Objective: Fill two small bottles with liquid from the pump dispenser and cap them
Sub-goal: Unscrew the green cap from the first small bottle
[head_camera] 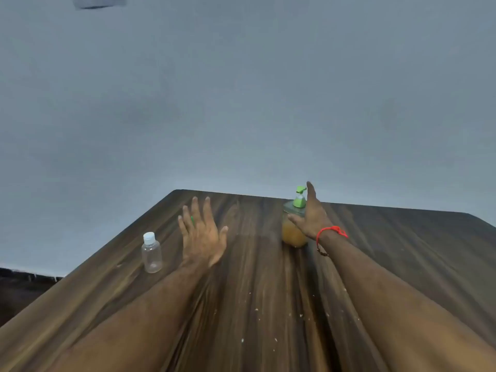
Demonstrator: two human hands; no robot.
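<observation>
Reaching forward over the wooden bench (255,277), both bare forearms come in from the lower edge of the frame. The left hand (201,236) is in the middle of the frame, a little to the left, with its back to the camera. Its fingers are straight and spread, and it holds nothing. Whether it touches the bench I cannot tell. A small green spot shows between its fingers, but it is too small to say what it is.

The right hand (311,216) is right of the middle, with the fingers straight and pointing up and the thumb out to the left. It is just in front of the pump dispenser (294,224) and covers a part of it. It does not curl round the dispenser; whether the thumb touches it I cannot tell. A red thread (331,232) goes around the right wrist.

The pump dispenser stands upright near the far edge of the bench. It has a green pump head and orange-yellow liquid in the lower part.

One small bottle (152,253) stands upright to the left of the left hand, near the left edge of the bench. It is clear, looks empty and carries a white cap. A grey-blue wall (241,89) fills the upper part of the frame. Small pale crumbs lie on the bench in the lower middle.
</observation>
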